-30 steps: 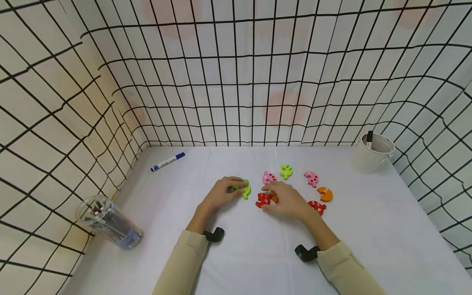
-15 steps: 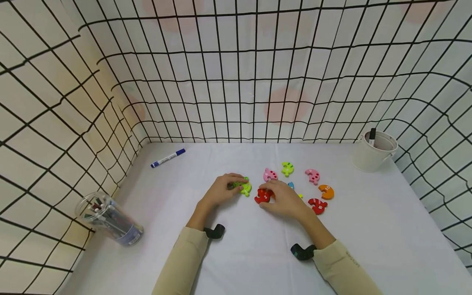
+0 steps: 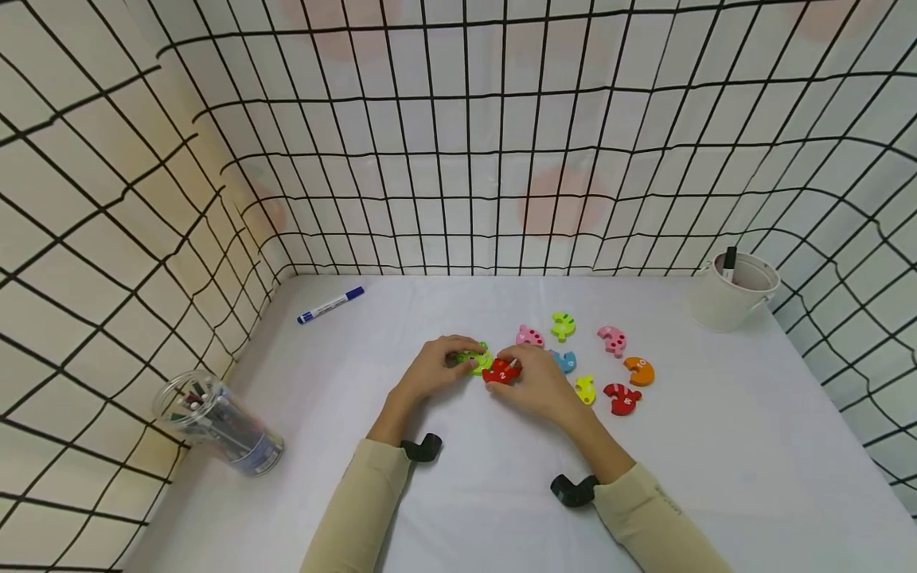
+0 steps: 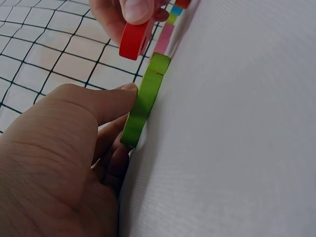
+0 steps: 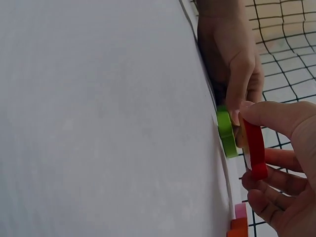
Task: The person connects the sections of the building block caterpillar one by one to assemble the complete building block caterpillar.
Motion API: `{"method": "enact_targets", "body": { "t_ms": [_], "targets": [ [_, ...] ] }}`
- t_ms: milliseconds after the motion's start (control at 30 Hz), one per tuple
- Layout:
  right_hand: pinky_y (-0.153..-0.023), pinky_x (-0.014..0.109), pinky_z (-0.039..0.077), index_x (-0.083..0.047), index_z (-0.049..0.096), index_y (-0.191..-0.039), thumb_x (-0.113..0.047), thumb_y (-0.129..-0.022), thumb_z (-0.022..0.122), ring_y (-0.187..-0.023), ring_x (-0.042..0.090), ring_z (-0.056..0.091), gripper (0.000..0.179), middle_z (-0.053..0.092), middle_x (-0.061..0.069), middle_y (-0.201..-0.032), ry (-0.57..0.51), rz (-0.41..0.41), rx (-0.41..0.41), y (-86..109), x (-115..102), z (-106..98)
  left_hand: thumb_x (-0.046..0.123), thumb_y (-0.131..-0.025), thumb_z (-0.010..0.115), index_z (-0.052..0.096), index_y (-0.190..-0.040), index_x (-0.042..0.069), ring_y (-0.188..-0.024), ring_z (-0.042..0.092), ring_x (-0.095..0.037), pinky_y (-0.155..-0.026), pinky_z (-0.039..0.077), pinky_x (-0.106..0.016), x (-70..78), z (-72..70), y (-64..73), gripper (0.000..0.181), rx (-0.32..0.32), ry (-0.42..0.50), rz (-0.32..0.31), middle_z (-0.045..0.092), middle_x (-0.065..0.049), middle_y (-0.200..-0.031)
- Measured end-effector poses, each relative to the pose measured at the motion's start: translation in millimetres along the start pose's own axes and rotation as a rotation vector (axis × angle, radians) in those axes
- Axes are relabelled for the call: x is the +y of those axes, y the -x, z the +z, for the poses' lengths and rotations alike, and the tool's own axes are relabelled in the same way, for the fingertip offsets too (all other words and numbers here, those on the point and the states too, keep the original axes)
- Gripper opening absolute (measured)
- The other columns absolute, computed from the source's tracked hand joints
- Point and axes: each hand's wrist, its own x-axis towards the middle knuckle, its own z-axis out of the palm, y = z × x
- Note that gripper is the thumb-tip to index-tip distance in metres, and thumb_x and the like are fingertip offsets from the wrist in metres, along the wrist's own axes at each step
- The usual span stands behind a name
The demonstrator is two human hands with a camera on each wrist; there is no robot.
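In the head view my left hand (image 3: 438,368) pinches a green animal-shaped puzzle piece (image 3: 481,362) between thumb and fingers. The left wrist view shows that green piece standing edge-on, close against the white cloth. My right hand (image 3: 536,382) grips a red animal-shaped piece (image 3: 501,372) marked with a 2. It is raised off the cloth, right beside the green piece. In the right wrist view, thumb and fingertips pinch the red piece (image 5: 255,148) along its edge, with the green piece (image 5: 226,132) just beyond it. The right hand's palm side is hidden in the head view.
Pink (image 3: 530,336), lime (image 3: 563,326), blue (image 3: 564,361), yellow (image 3: 585,389), orange (image 3: 640,371) and striped red pieces (image 3: 622,399) lie right of the hands. A blue-capped marker (image 3: 331,305), a pen jar (image 3: 218,426) and a white bucket (image 3: 727,293) stand farther out, before the grid-patterned walls.
My right hand has picked up the red piece and carried it leftward to the green one, uncovering the blue and yellow pieces. The left hand stays in place on the green piece.
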Motion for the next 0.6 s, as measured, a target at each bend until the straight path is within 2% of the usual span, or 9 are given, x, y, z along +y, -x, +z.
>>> {"method": "enact_targets", "body": {
  "t_ms": [133,367,600],
  "targets": [
    [-0.092,0.043,0.059,-0.01,0.071,-0.123,-0.037,-0.081,0.088,-0.105,0.022,0.063,0.053,0.071,0.006,-0.12,-0.02,0.026,0.01,-1.3,-5,4,0.017,-0.097,0.069,0.076,-0.123,0.021,-0.129,0.062,-0.022,-0.108,0.05,-0.044,-0.4,0.2,-0.2,0.027,-0.003,0.005,-0.002,0.069,0.0,-0.134],
    [-0.095,0.046,0.058,-0.011,0.069,-0.124,-0.042,-0.082,0.086,-0.108,0.024,0.064,0.055,0.07,0.008,-0.121,-0.01,0.087,-0.005,-3.1,-10,8,0.016,-0.097,0.069,0.076,-0.123,0.02,-0.128,0.062,-0.021,-0.107,0.051,-0.042,-0.1,-2.1,-2.4,0.027,-0.01,0.001,-0.009,0.069,0.001,-0.135],
    [-0.093,0.045,0.059,-0.009,0.069,-0.121,-0.041,-0.081,0.087,-0.104,0.024,0.065,0.054,0.07,0.008,-0.116,-0.016,0.104,0.016,-1.6,-11,10,0.018,-0.097,0.069,0.076,-0.123,0.02,-0.13,0.061,-0.021,-0.109,0.05,-0.043,-1.8,-1.1,-2.1,0.027,-0.019,0.008,-0.014,0.069,0.0,-0.136]
  ]
}}
